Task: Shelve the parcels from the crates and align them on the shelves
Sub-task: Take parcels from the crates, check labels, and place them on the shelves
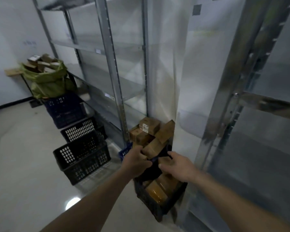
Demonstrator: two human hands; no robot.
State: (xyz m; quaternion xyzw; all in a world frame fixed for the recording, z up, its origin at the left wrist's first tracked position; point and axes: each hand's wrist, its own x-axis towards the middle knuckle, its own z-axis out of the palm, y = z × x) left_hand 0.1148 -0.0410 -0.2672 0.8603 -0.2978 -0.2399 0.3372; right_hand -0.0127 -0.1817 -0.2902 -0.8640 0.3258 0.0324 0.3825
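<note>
- Two bare forearms are extended forward and down toward a dark plastic lattice crate [159, 205] standing on the pale glossy floor [23, 164] in the gap between two grey metal shelving units.
- The left hand [135, 160] is seen with fingers curled around the far rim of that crate; the rim appears to be gripped, though motion blur softens the detail.
- The right hand [177, 166] is held over the same rim with its fingers loosely spread and extended; the index finger reaches toward the rim, and whether it is touching cannot be told.
- Brown cardboard parcels taped in yellow-brown [157, 191] are seen lying inside the near crate, below the hands.
- More brown cardboard parcels [151, 131] are piled just beyond the hands, some tilted, in a blue plastic crate [125, 151] of which only a corner is visible, beside the upright of the left shelving unit [110, 47].
- The shelves of the left unit and of the right shelving unit [241, 81] are shown bare of parcels where visible.
- Along the foot of the left unit, three lattice crates are lined up: a black one [82, 158] nearest, a second black one [80, 129] behind it, and a dark blue one [64, 109] farther back.
- A green sack stuffed with boxes [47, 77] is seen on top of the dark blue crate, near the white wall.
</note>
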